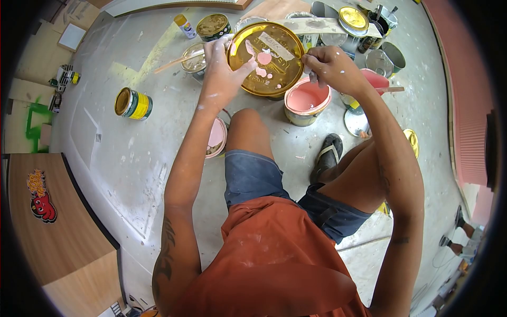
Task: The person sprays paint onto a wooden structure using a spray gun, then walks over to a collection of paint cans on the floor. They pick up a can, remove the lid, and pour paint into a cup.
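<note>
A round gold paint can lid [282, 71], with a strip of writing and pink splashes on its face, is tilted towards me. My left hand [224, 66] grips its left edge, thumb lying over the front and fingers behind. At the opposite rim, my right hand [330, 68] has its fingers curled against the edge. What lies behind the lid is mostly hidden. Just below my right hand stands an uncovered can of pink paint [308, 100]. A wooden stick [177, 63] crosses a can left of my left hand.
A yellow-labelled can [133, 104] is on the floor at left. By my knee sits another pink paint container [216, 138]. Several cans and a gold-topped can [353, 21] crowd the back, near a spray can [185, 26]. At right, a stick [391, 90] projects from a pink-coated container.
</note>
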A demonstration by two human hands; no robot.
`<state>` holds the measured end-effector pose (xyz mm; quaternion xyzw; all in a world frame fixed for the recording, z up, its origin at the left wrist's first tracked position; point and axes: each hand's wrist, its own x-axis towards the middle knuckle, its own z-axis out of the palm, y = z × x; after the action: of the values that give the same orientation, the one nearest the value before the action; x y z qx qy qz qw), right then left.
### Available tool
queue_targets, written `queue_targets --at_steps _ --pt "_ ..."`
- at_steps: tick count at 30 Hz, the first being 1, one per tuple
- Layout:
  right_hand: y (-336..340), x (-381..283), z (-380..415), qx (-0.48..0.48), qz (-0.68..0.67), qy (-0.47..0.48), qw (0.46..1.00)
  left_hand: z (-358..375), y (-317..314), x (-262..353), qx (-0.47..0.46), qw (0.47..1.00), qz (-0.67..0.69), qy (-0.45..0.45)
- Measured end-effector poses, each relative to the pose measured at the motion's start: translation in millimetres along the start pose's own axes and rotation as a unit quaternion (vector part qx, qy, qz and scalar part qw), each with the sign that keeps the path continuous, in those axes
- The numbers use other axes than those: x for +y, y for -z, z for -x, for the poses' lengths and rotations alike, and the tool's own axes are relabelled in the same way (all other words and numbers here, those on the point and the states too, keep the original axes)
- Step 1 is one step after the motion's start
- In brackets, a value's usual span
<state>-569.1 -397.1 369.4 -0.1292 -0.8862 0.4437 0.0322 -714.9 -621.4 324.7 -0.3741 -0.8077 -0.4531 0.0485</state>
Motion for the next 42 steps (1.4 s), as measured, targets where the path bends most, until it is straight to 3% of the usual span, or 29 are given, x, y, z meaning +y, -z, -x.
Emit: queue_targets --at_steps 12,21,31,35,38,40,42 --pt "2.9 1.1 0.4 -0.007 0.025 -0.005 1.0 -2.8 1.8 -7.1 0.031 0.998 0.029 -0.037" --pt "4.9 16.3 -5.7 0.003 0.02 -0.013 1.0 0.3 0.3 -10.1 0.009 0.993 0.114 0.024" --pt "10.7 29.8 -13.9 -0.008 0.017 -0.039 0.999 1.7 -10.3 -25.6 0.023 0.991 0.133 -0.008" --pt "14.1 35.0 -15.0 -0.016 0.037 -0.049 0.998 2.2 -29.5 -54.1 -0.016 0.985 0.164 0.049" --pt "12.0 41.7 -16.2 -0.009 0.076 -0.067 0.995 10.4 -55.6 -69.9 -0.048 0.962 0.245 0.113" --pt "10.2 49.8 -20.1 -0.016 0.087 -0.085 0.992 18.9 -74.4 -77.4 -0.091 0.935 0.268 0.214" --pt "8.3 58.5 -25.5 -0.029 0.104 -0.101 0.989 27.0 -96.5 -83.6 -0.084 0.916 0.314 0.235"
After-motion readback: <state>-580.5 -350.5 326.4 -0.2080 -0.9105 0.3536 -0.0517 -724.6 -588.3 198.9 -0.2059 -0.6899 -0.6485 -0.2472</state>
